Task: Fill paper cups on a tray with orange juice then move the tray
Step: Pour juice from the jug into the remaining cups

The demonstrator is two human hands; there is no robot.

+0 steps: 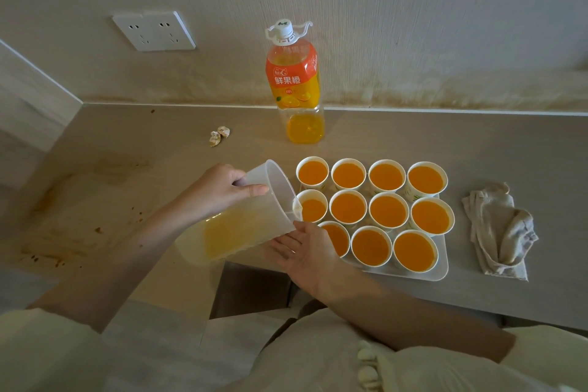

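Note:
A clear plastic pitcher (254,219) with orange juice in its lower part is tilted to the right, its spout over the left cup of the middle row (313,208). My left hand (219,189) grips the pitcher near its rim. My right hand (302,251) lies palm up under the pitcher's lower edge, fingers straight, touching it. Several paper cups (388,210) full of orange juice stand in three rows on a white tray (440,267). My right hand hides part of the front-left cup.
An orange juice bottle (296,83), capped and nearly empty, stands by the wall behind the tray. A crumpled grey cloth (499,229) lies right of the tray. Small crumpled scraps (219,135) lie at the back left. The counter edge runs just in front of the tray.

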